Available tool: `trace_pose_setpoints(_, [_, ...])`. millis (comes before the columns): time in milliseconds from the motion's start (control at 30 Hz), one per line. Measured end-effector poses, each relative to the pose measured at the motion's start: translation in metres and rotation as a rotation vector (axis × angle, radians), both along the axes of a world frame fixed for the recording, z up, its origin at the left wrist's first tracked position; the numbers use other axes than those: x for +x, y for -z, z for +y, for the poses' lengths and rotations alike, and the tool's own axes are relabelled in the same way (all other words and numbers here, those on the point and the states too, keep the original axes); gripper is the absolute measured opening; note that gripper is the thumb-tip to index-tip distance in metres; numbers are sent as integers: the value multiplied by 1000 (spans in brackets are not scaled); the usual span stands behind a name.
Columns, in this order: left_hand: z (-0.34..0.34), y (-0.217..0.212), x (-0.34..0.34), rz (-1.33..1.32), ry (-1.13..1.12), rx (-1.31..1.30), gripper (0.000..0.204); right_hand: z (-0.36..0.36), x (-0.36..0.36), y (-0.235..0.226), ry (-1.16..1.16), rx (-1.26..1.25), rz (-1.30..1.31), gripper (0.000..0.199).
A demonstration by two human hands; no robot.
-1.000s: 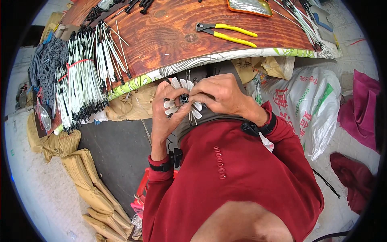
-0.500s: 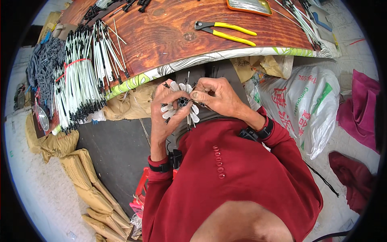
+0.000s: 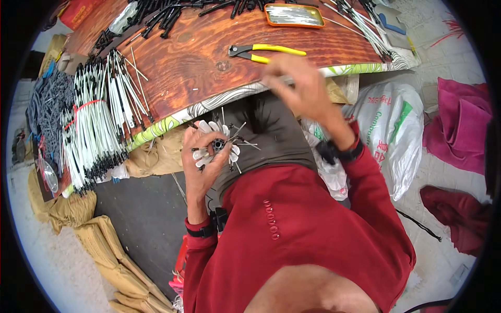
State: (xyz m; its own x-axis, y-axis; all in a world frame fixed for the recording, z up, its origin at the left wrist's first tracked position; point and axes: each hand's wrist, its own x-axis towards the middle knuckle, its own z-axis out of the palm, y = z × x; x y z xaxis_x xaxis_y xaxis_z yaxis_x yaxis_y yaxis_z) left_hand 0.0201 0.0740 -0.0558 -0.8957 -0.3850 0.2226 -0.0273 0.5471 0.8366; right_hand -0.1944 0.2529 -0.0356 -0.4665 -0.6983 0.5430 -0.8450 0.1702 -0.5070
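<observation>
White petal-like tips fan out around a small black hub, and this flower-shaped piece (image 3: 216,146) is clasped in the left hand (image 3: 201,156), held above the lap just below the table edge. Thin wire stems are seen sticking out of the piece toward the right of the grasp. The right hand (image 3: 302,88) is raised well apart from the piece, up and to the right of the grasp, over the rim of the wooden table (image 3: 198,57); it is blurred, with fingers loosely curled, and whether anything is pinched in it cannot be told. Just beyond that hand, yellow-handled pliers (image 3: 263,51) are laid on the wood. Further out, an orange-rimmed tray (image 3: 294,14) is seen at the far side of the table. To the left of the grasp, a bundle of white rods (image 3: 96,125) tied with red string is spread across the table's end.
</observation>
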Motion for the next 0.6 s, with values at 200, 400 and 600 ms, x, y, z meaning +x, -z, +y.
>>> trace_pose_setpoints(200, [2, 2, 2, -4, 7, 1, 19, 11, -60, 15, 109, 253, 357, 28])
trace_pose_setpoints(400, [-2, 3, 11, 27, 27, 28, 19, 24, -41, 20, 8, 417, -335, 30])
trace_pose_setpoints(600, [-3, 3, 10, 32, 50, 45, 19, 46, 26, 16, -445, 632, -776, 30])
